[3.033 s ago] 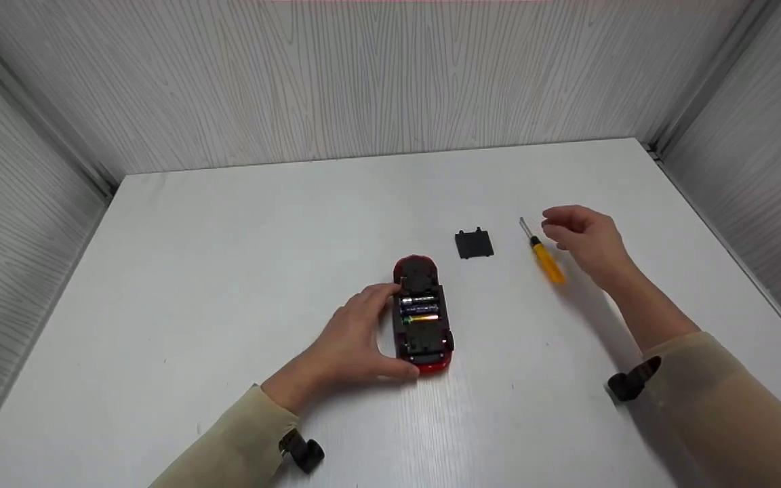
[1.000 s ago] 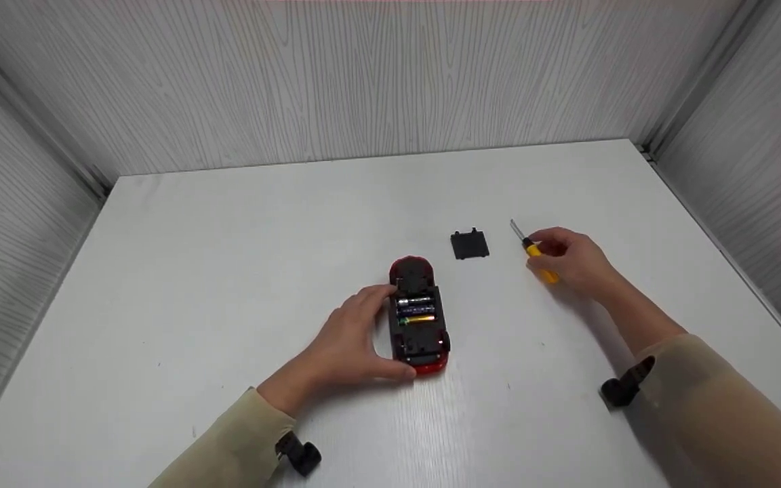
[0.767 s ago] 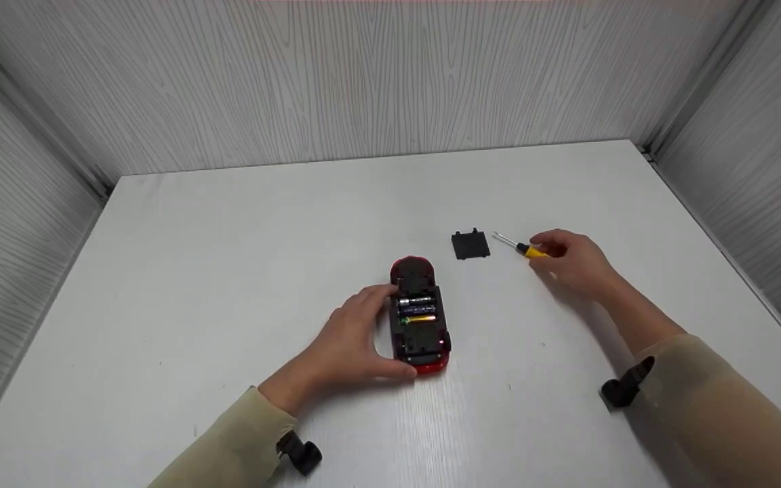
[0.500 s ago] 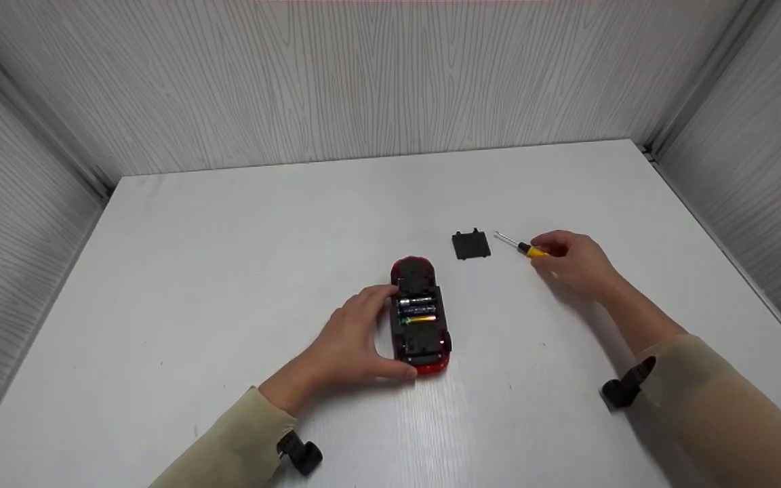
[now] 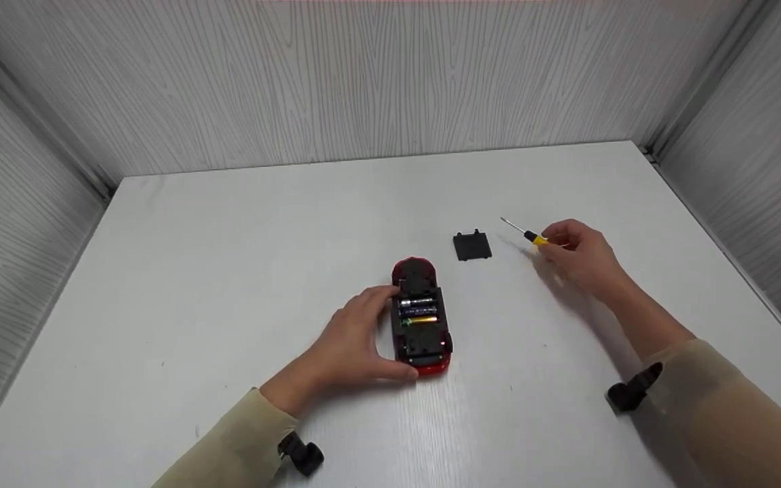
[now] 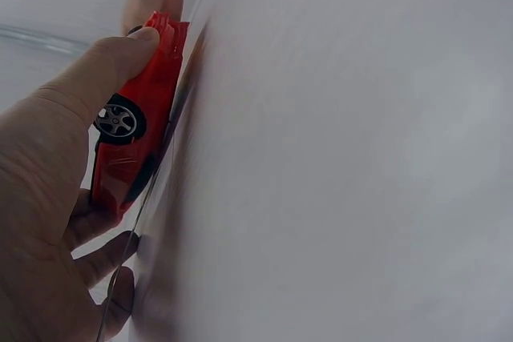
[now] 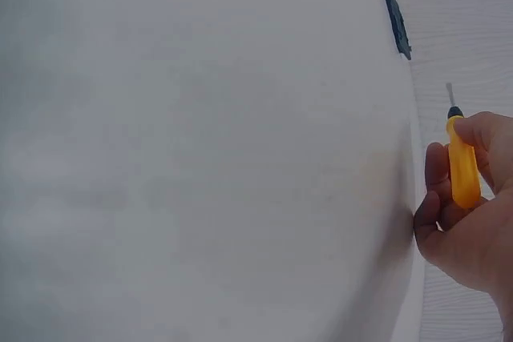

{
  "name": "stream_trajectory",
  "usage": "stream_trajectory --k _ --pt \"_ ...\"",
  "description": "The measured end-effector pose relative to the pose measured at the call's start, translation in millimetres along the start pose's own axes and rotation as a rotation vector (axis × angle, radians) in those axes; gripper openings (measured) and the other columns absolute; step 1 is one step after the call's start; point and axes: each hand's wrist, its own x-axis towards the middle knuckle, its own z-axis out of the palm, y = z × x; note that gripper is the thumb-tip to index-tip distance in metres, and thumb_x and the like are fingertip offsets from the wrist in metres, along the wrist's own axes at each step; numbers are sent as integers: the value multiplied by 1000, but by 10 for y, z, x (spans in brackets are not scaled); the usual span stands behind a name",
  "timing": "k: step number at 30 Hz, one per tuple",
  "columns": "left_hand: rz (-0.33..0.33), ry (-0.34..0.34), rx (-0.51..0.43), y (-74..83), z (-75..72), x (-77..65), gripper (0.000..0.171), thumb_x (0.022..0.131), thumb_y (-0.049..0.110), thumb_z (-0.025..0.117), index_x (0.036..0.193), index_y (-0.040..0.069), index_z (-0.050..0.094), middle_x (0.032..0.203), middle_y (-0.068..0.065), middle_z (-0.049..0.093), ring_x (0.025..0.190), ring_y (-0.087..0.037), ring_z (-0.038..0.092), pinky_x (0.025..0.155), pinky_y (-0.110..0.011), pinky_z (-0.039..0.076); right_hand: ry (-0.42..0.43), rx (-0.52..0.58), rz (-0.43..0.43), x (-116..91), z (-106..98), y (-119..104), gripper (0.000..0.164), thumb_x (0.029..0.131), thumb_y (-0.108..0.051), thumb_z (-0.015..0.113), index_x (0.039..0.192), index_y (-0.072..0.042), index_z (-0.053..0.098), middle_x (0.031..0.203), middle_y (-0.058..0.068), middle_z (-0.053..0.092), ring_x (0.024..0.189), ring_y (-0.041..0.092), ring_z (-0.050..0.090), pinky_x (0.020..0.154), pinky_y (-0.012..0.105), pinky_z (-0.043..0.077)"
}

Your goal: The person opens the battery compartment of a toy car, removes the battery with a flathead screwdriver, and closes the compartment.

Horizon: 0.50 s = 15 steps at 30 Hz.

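A red toy car (image 5: 424,342) lies upside down on the table, its black underside facing up. Several batteries (image 5: 418,311) sit side by side in its uncovered compartment. My left hand (image 5: 346,342) grips the car from its left side, thumb at the near end and fingers at the far part; the left wrist view shows the red side and a wheel (image 6: 119,120). My right hand (image 5: 584,261) pinches a screwdriver (image 7: 462,162) by its yellow handle, raised above the table with the metal tip pointing to the far left.
A black battery cover (image 5: 472,246) lies flat on the white table (image 5: 241,271), between the car and the screwdriver. Wood-grained panels (image 5: 377,81) stand along the back and both sides of the table.
My right hand has come down to the screwdriver, taken hold of its handle, turned it leftward and lifted it off the table. My left hand and the car have stayed in place.
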Motion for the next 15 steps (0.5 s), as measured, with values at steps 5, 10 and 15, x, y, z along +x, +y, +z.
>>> stream_trajectory --k 5,10,15 --pt "-2 1 -7 -10 -1 10 121 67 65 93 163 16 38 162 2 44 148 -17 40 119 -51 35 -11 92 -115 -32 26 -80 30 104 -24 70 128 -7 64 119 12 66 96 24 67 84 28 55" --pt "2 4 -12 -22 3 15 121 66 65 93 163 16 38 161 3 44 147 -17 41 118 -51 35 -15 133 -192 -72 71 -173 29 104 -23 70 127 -6 66 116 11 67 90 20 69 87 31 56" --pt "-1 8 -11 -21 4 7 120 67 65 93 162 16 39 161 3 44 147 -17 41 118 -50 35 -19 166 -220 -128 131 -286 27 104 -23 71 126 -7 71 116 12 70 90 21 68 87 28 55"
